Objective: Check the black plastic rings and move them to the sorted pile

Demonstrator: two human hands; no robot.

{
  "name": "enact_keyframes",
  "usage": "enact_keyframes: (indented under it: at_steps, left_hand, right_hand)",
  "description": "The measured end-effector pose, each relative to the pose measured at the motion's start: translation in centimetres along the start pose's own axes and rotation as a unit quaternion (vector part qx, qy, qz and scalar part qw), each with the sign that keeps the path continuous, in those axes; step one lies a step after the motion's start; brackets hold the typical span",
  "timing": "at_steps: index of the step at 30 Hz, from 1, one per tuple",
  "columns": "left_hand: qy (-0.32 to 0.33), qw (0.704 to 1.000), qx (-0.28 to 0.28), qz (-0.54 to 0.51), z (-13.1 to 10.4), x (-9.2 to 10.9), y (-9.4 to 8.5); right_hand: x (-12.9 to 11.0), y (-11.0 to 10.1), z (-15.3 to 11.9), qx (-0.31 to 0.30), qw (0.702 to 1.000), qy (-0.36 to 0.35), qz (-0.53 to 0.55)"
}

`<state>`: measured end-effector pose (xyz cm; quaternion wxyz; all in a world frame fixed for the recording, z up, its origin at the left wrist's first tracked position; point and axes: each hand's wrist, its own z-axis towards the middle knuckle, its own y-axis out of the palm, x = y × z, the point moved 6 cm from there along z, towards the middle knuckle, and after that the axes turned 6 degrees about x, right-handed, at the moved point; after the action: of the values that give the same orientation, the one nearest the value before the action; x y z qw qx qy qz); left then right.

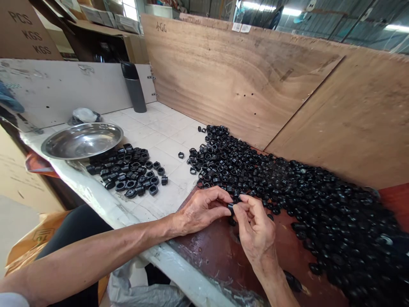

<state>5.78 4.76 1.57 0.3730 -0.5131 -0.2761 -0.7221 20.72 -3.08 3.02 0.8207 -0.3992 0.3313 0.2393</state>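
Plywood panels stand behind; fingertips of left hand and right hand pinch a black plastic fitting, perhaps threaded, best kept square.

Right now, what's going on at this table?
A person's left hand and right hand hold a small black part between their fingertips. A large heap of black parts spreads to the right, and a smaller pile sits beside a shiny metal bowl.
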Motion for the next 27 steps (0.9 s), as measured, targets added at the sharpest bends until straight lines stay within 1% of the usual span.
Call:
enact_keyframes:
  at_steps: [2, 3, 4, 5, 7, 9, 10, 16, 19, 21, 24, 27]
  left_hand:
    - [0.07, 0.995, -0.015, 0.065, 0.0, 0.9, 0.1]
    - [0.086, 0.993, -0.022, 0.079, 0.0, 1.1, 0.2]
    - [0.085, 0.993, -0.022, 0.075, 0.0, 1.2, 0.2]
    - [0.067, 0.996, -0.016, 0.052, 0.1, 1.0, 0.2]
    - [-0.002, 1.0, 0.0, -0.025, 0.1, 0.3, 0.2]
    - [-0.063, 0.994, 0.009, -0.092, 0.1, -0.5, 0.3]
    - [-0.075, 0.991, 0.01, -0.107, 0.0, -0.6, 0.3]
    - [-0.035, 0.997, -0.003, -0.07, 0.0, -0.5, 0.2]
    - [-0.042, 0.996, 0.007, -0.074, 0.0, -0.6, 0.1]
    - [-0.046, 0.996, 0.008, -0.072, 0.1, -0.6, 0.1]
    - [-0.047, 0.997, 0.007, -0.063, 0.2, -0.5, 0.1]
    - [-0.075, 0.992, 0.021, -0.096, 0.3, -0.5, 0.0]
  right_hand:
    - [-0.2, 0.0, 0.0, -0.009, 0.999, -0.008, -0.03]
    - [-0.3, 0.0, 0.1, -0.016, 0.999, -0.011, -0.039]
    - [-0.5, 0.0, 0.1, -0.028, 0.999, -0.011, -0.042]
    - [-0.6, 0.0, 0.1, -0.044, 0.998, -0.008, -0.036]
    - [-0.8, 0.2, 0.2, -0.077, 0.997, -0.003, -0.005]
    - [-0.9, 0.2, 0.2, -0.096, 0.995, -0.008, 0.028]
    - [-0.9, 0.3, 0.2, -0.099, 0.994, -0.013, 0.034]
    - [-0.6, 0.2, 0.5, -0.078, 0.996, -0.027, -0.045]
    - [-0.8, -0.1, 0.6, -0.069, 0.997, -0.006, -0.017]
    - [-0.9, -0.2, 0.6, -0.076, 0.997, 0.002, -0.003]
    - [-0.8, -0.5, 0.7, -0.073, 0.997, 0.012, -0.013]
    - [-0.7, -0.5, 0.6, -0.072, 0.997, 0.005, 0.008]
